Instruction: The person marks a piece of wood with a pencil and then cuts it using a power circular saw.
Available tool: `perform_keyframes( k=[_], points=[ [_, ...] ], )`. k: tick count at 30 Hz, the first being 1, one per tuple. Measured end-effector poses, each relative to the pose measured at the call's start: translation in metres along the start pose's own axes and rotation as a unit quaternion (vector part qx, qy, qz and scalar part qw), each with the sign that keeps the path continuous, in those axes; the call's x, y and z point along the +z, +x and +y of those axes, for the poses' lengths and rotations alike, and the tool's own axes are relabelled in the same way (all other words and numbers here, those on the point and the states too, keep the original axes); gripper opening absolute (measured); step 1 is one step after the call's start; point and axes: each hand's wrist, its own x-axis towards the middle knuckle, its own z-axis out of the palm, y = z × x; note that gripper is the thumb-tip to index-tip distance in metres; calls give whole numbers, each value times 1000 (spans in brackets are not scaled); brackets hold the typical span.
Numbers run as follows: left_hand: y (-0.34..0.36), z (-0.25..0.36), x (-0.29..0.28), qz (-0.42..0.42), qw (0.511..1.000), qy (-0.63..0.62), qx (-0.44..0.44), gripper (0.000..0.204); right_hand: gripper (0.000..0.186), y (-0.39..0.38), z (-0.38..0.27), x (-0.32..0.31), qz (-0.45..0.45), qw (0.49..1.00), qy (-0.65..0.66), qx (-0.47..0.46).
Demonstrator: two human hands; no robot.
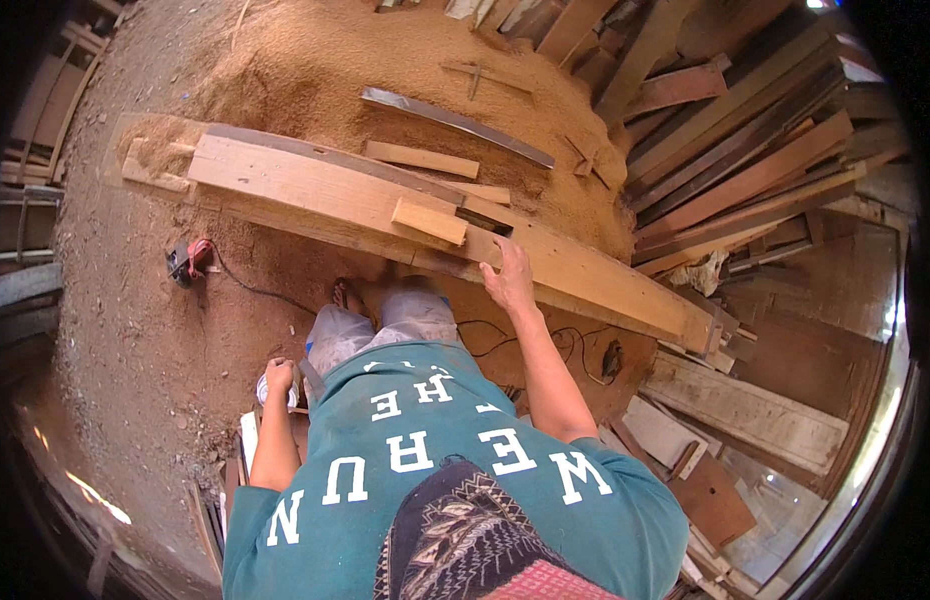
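Note:
My right hand (508, 274) is at the near edge of a long wooden beam (625, 290), beside a dark rectangular recess (485, 218), with its thumb and fingers curved but apart. A short pale wood block (428, 218) lies on the beam just left of that hand. Low at the left, by my leg, my left hand (279, 374) is closed on a white, rounded object (272, 394), partly hidden and too small to name. Loose strips of wood (421, 157) lie along the beam's far side, near a long dark metal-like bar (455, 125).
Piled sawdust (315, 50) lies beyond the beam. A black-and-red power tool (188, 262) with a cord sits on the ground at left. Stacked planks (750, 160) fill the upper right; boards and panels (745, 410) lie at lower right.

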Motion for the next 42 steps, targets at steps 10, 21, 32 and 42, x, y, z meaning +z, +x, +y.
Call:
perform_keyframes(
  k=[10, 21, 32, 42],
  points=[
    [-163, 384, 32, 73, 885, 17, 460, 39, 77, 55, -37, 9, -81, 981, -14, -175],
    [-217, 414, 122, 24, 945, -56, 321, 45, 54, 73, 117, -59, -191, 964, 18, -183],
    [-247, 308, 184, 65, 981, -108, 146, 44, 51, 83, 112, -54, -157, 960, 16, -233],
    [-260, 237, 213, 43, 991, -122, -27, 45, 47, 85, 99, -51, -158, 961, -25, -226]
  ],
)
